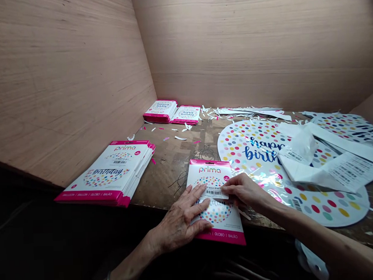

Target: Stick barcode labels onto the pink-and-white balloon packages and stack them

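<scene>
A white and pink "prima" packet [222, 236] lies at the table's front edge, its lower end jutting over. My left hand [184, 215] rests on its left side with the fingers spread, fingertips near the barcode label. A white barcode label [213, 192] sits across the middle of the packet's printed balloon picture. My right hand [241, 191] pinches the label's right end between thumb and forefinger; its other fingers are curled and partly hidden.
A fanned stack of similar packets [114, 167] lies at the left edge. Two smaller piles [161, 110] stand at the back. Dotted foil balloons [254, 150] cover the right, with label sheets [352, 171] on top. Paper scraps litter the table [163, 165]; wooden walls [232, 44] enclose it.
</scene>
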`<state>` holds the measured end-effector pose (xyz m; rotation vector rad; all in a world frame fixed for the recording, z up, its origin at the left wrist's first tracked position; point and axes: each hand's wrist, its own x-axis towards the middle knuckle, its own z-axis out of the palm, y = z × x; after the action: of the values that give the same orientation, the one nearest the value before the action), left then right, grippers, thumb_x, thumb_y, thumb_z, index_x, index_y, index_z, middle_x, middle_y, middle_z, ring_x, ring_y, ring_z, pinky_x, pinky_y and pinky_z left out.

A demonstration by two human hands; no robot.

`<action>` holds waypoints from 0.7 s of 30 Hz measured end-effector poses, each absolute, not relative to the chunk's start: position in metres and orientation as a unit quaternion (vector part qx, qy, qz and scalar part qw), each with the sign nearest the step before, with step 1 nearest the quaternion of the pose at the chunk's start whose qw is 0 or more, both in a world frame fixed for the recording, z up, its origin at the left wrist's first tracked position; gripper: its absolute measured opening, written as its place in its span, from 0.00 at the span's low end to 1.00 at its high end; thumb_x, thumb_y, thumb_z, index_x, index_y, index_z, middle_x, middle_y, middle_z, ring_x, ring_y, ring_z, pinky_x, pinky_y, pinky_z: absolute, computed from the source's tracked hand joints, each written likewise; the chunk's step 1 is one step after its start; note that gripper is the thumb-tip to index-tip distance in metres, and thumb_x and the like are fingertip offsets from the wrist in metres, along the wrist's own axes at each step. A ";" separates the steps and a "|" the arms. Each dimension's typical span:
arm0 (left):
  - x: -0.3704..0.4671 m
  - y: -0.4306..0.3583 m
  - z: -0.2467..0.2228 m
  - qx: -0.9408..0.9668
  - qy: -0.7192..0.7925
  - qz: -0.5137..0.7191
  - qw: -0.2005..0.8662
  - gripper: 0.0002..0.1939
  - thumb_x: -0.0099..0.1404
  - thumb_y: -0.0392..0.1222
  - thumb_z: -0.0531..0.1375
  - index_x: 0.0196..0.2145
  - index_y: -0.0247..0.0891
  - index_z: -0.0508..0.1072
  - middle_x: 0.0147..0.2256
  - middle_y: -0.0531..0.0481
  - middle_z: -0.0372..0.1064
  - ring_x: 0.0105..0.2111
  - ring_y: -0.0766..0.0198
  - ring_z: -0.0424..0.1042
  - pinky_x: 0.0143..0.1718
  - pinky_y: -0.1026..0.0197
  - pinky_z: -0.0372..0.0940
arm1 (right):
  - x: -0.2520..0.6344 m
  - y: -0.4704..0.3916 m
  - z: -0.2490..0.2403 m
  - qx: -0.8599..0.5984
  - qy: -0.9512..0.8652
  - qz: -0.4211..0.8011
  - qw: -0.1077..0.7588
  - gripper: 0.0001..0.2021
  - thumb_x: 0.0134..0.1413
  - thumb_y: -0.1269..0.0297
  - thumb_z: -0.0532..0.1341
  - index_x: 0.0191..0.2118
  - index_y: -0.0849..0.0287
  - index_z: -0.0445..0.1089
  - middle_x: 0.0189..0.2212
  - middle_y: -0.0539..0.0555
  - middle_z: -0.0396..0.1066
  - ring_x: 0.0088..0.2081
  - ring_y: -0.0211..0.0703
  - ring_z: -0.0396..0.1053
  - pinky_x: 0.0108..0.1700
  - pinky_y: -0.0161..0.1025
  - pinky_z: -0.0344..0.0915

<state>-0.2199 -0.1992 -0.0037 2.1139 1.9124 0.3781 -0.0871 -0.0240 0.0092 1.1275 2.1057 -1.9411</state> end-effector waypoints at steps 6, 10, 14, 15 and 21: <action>-0.220 -0.199 -0.005 0.729 0.657 0.124 0.147 0.27 0.65 0.53 0.46 0.56 0.32 0.59 0.61 0.38 0.44 0.62 0.52 0.37 0.59 0.41 0.40 | -0.081 -0.022 0.003 0.342 0.769 -0.540 0.002 0.15 0.49 0.59 0.56 0.18 0.62 0.62 0.12 0.48 0.62 0.13 0.32 0.59 0.15 0.28 0.52; -0.220 -0.198 -0.002 0.731 0.652 0.126 0.157 0.27 0.66 0.52 0.46 0.56 0.33 0.59 0.61 0.39 0.43 0.62 0.52 0.36 0.59 0.41 0.40 | -0.076 -0.021 0.006 0.362 0.706 -0.607 0.048 0.15 0.50 0.58 0.56 0.20 0.63 0.65 0.09 0.47 0.60 0.10 0.31 0.56 0.12 0.27 0.49; -0.220 -0.199 -0.001 0.728 0.654 0.129 0.162 0.26 0.65 0.52 0.47 0.56 0.33 0.59 0.61 0.38 0.43 0.62 0.52 0.37 0.59 0.41 0.40 | -0.075 -0.019 0.006 0.357 0.641 -0.673 0.089 0.14 0.48 0.58 0.57 0.26 0.65 0.69 0.09 0.48 0.62 0.09 0.31 0.55 0.11 0.28 0.53; -0.220 -0.199 -0.001 0.728 0.654 0.131 0.161 0.26 0.65 0.52 0.47 0.56 0.33 0.59 0.61 0.38 0.43 0.62 0.52 0.37 0.59 0.41 0.40 | -0.074 -0.018 0.006 0.354 0.631 -0.684 0.091 0.13 0.47 0.58 0.58 0.28 0.66 0.70 0.11 0.49 0.64 0.10 0.32 0.56 0.11 0.29 0.54; -0.221 -0.199 -0.006 0.732 0.646 0.148 0.157 0.27 0.65 0.52 0.48 0.55 0.32 0.60 0.61 0.36 0.45 0.61 0.51 0.38 0.59 0.41 0.40 | -0.051 -0.005 0.013 0.446 0.714 -0.539 -0.028 0.23 0.50 0.53 0.56 0.46 0.66 0.66 0.27 0.58 0.73 0.18 0.42 0.68 0.16 0.36 0.63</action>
<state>-0.2210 -0.1993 -0.0063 2.0965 1.8483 0.4244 -0.0513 -0.0047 0.0133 1.4276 2.2819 -1.7245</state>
